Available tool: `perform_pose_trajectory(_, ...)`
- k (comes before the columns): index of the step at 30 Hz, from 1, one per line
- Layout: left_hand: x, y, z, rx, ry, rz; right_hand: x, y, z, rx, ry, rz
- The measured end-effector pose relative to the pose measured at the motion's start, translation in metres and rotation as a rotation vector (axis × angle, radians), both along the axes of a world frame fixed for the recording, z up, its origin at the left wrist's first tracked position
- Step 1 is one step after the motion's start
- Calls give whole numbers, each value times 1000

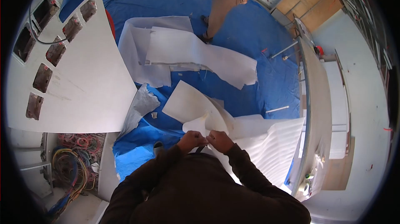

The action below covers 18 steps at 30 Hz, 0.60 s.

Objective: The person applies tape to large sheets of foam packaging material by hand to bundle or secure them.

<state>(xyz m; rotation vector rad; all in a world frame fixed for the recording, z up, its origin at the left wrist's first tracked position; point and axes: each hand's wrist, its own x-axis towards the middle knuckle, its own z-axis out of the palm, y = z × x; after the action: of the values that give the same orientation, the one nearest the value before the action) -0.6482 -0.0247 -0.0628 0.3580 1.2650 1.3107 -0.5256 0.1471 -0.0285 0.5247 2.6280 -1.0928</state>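
Close together in front of my body, my left hand (191, 141) and my right hand (220, 141) are both closed, fingers pinched on the edge of a thin white sheet (195, 125). A curled piece of the sheet stands up just beyond my fingers. Past it, a larger cream-white sheet (187, 102) bends over the floor. To the right of my right hand, a ribbed white sheet (271, 138) spreads toward the bench. My fingertips partly hide the gripped edge.
Blue tarpaulin (246, 82) covers the floor, with more white sheets (179, 43) lying on it. Another person (221, 7) stands beyond them. A wall panel with cut-outs (83, 74) and bundled wires (73, 165) are at left. A long bench (316, 120) runs along the right.
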Motion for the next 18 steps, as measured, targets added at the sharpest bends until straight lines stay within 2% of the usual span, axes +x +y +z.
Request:
perform_pose_trajectory(2,1,-1,-12,126,163,-11,4,-2,2,63,27,-20)
perform_pose_trajectory(3,1,2,-37,262,532,-142,9,0,-7,124,75,16)
perform_pose_trajectory(4,1,5,-63,389,917,-193,15,2,-8,52,256,121)
perform_pose_trajectory(5,2,3,-61,480,1143,-162,20,0,-5,81,191,106)
perform_pose_trajectory(6,40,-32,-63,448,1052,-229,65,-36,-5,11,121,50)
perform_pose_trajectory(7,65,-56,-58,365,758,-210,98,-63,1,30,87,29)
perform_pose_trajectory(8,46,-31,-49,328,565,-132,87,-43,10,137,130,61)
perform_pose_trajectory(9,-2,22,-32,353,431,-46,46,2,20,311,227,101)
perform_pose_trajectory(10,-7,33,-6,280,51,-69,30,26,34,377,256,81)
perform_pose_trajectory(11,-3,39,1,370,220,-25,40,26,40,323,200,40)
perform_pose_trajectory(12,8,36,2,347,135,-88,63,12,41,232,123,-10)
perform_pose_trajectory(13,4,45,5,337,78,-147,61,4,65,142,49,-187)
perform_pose_trajectory(15,11,50,15,450,161,-203,74,2,84,0,55,-271)
perform_pose_trajectory(18,34,52,29,435,27,-288,99,-1,95,-264,90,-445)
